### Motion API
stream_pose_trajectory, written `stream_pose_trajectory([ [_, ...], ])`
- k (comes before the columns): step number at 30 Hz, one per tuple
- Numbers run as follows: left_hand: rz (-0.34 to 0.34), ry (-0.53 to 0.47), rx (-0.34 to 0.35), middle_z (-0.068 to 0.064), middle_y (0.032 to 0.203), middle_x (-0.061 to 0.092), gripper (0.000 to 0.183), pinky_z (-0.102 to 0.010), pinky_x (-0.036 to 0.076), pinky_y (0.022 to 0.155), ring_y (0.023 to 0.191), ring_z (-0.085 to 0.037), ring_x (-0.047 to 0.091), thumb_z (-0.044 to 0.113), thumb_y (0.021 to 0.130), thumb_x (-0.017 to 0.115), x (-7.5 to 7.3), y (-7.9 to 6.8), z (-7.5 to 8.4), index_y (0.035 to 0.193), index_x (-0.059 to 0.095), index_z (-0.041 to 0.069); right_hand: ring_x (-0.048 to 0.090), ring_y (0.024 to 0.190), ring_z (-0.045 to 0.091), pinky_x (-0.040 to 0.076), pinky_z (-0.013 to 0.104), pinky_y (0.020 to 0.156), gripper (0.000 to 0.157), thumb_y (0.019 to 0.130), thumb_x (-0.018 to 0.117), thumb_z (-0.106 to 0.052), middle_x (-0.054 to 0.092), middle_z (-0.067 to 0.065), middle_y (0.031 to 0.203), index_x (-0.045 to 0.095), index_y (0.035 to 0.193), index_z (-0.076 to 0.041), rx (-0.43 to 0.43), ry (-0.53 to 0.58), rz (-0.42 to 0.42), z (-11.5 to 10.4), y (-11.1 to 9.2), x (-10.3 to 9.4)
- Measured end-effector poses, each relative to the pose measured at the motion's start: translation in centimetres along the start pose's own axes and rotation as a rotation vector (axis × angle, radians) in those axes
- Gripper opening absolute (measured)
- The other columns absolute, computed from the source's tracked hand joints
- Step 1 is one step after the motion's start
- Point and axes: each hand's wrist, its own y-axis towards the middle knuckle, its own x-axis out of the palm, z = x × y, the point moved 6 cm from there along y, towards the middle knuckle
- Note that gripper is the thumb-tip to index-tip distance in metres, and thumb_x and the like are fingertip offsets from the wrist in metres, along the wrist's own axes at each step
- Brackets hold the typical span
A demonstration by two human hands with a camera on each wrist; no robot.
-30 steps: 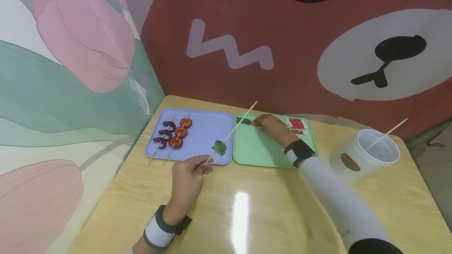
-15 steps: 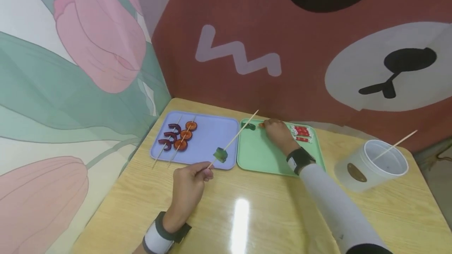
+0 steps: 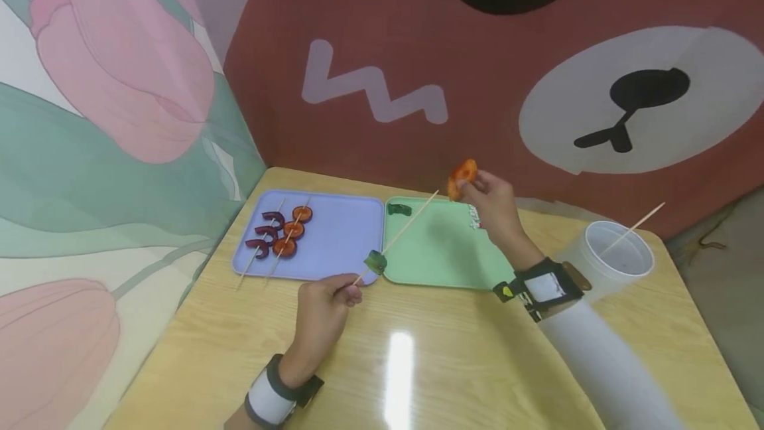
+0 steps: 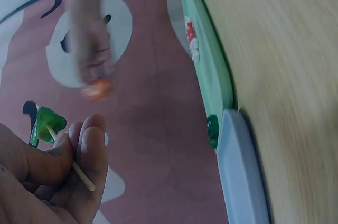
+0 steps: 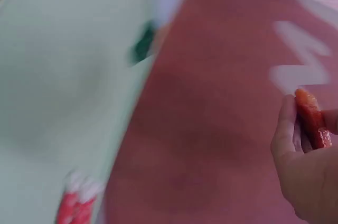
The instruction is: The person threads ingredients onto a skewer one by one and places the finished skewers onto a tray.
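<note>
My left hand (image 3: 325, 307) pinches a thin wooden skewer (image 3: 412, 219) near its lower end, between thumb and fingers. One folded green piece (image 3: 375, 262), like a bit of pepper, is threaded on the skewer just above the fingertips. In the left wrist view the blunt end of the stick pokes out past the thumb. Raised over the back of the green tray (image 3: 444, 264), my right hand (image 3: 495, 208) holds a curved, glossy orange piece (image 3: 462, 179) by its edge. The skewer's tip points up towards that piece, apart from it. Another green piece (image 3: 399, 209) lies at the tray's back left corner.
A blue-purple tray (image 3: 346, 217) on the left bears a skewer of dark purple curved pieces (image 3: 265, 233) and one of orange-brown round slices (image 3: 293, 229). Red-and-white pieces (image 5: 76, 211) lie on the green tray. A white bucket (image 3: 621, 257) with a stick stands at right.
My right hand has lifted the orange piece off the green tray, up and clear of it. The left hand and its skewer have stayed almost in place. The head view has shifted a little.
</note>
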Motion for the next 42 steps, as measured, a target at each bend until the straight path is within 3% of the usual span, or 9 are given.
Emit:
stream_pose_trajectory([
  [4,-0.009,0.025,0.009,-0.008,0.074,0.074,0.008,-0.015,0.054,0.054,0.061,-0.006,0.066,-0.001,0.077,0.075,0.4,0.0,0.1,0.085,0.077,0.0,0.067,0.104,0.025,0.052,0.034,0.089,0.059,0.087,0.069,-0.018,0.057,0.029,0.128,0.049,0.134,0.01,0.043,0.388,-0.079,-3.6,-1.5,0.7],
  [7,-0.026,0.016,0.009,-0.009,0.075,0.074,0.01,-0.015,0.054,0.054,0.061,-0.006,0.067,-0.003,0.077,0.073,0.7,0.0,0.2,0.087,0.077,-0.001,0.066,0.105,0.03,0.05,0.038,0.092,0.056,0.089,0.067,-0.014,0.054,0.032,0.128,0.047,0.134,0.012,0.037,0.508,-0.137,-5.5,-2.4,1.1],
  [13,-0.039,0.029,0.024,-0.01,0.076,0.074,0.012,-0.014,0.054,0.055,0.062,-0.007,0.068,-0.003,0.078,0.073,0.8,0.0,0.6,0.089,0.076,-0.004,0.066,0.105,0.031,0.049,0.038,0.094,0.052,0.09,0.066,-0.014,0.058,0.027,0.122,0.049,0.132,0.011,0.014,0.534,-0.175,-7.2,-3.7,1.6],
  [19,-0.041,0.054,0.019,-0.006,0.077,0.075,0.011,-0.014,0.053,0.055,0.062,-0.004,0.067,-0.004,0.078,0.072,0.6,0.0,0.9,0.087,0.077,-0.001,0.062,0.11,0.038,0.049,0.038,0.094,0.051,0.091,0.065,-0.012,0.055,0.031,0.126,0.049,0.133,0.011,-0.002,0.52,-0.194,-7.4,-4.3,2.2],
  [25,-0.06,0.024,0.002,-0.007,0.077,0.075,0.011,-0.015,0.054,0.053,0.061,-0.005,0.067,-0.005,0.078,0.071,0.8,0.0,1.3,0.087,0.076,0.0,0.064,0.108,0.035,0.05,0.038,0.092,0.049,0.089,0.067,-0.011,0.062,0.027,0.123,0.053,0.132,0.007,-0.066,0.473,-0.193,-7.8,-4.7,2.4],
  [32,-0.064,0.007,0.058,-0.007,0.071,0.072,0.013,-0.013,0.051,0.048,0.055,-0.007,0.064,-0.012,0.076,0.068,1.9,0.6,2.3,0.082,0.074,-0.001,0.068,0.101,0.031,0.053,0.036,0.087,0.047,0.085,0.071,-0.013,0.069,0.021,0.114,0.06,0.126,0.007,-0.069,0.408,-0.153,-8.3,-5.2,3.0],
  [38,-0.075,-0.036,-0.002,-0.009,0.07,0.072,0.019,-0.016,0.052,0.046,0.054,-0.008,0.064,-0.016,0.074,0.064,2.1,1.9,3.6,0.081,0.073,-0.001,0.069,0.099,0.029,0.055,0.038,0.085,0.048,0.085,0.071,-0.013,0.072,0.015,0.109,0.058,0.124,0.011,-0.037,0.382,-0.225,-7.7,-6.8,5.4],
  [42,-0.076,-0.057,-0.037,-0.01,0.068,0.071,0.024,-0.017,0.052,0.045,0.052,-0.011,0.064,-0.019,0.07,0.061,1.9,2.1,3.6,0.079,0.073,-0.001,0.068,0.099,0.032,0.055,0.038,0.084,0.047,0.085,0.071,-0.013,0.072,0.016,0.109,0.059,0.123,0.012,-0.048,0.399,-0.214,-7.9,-7.3,6.0],
])
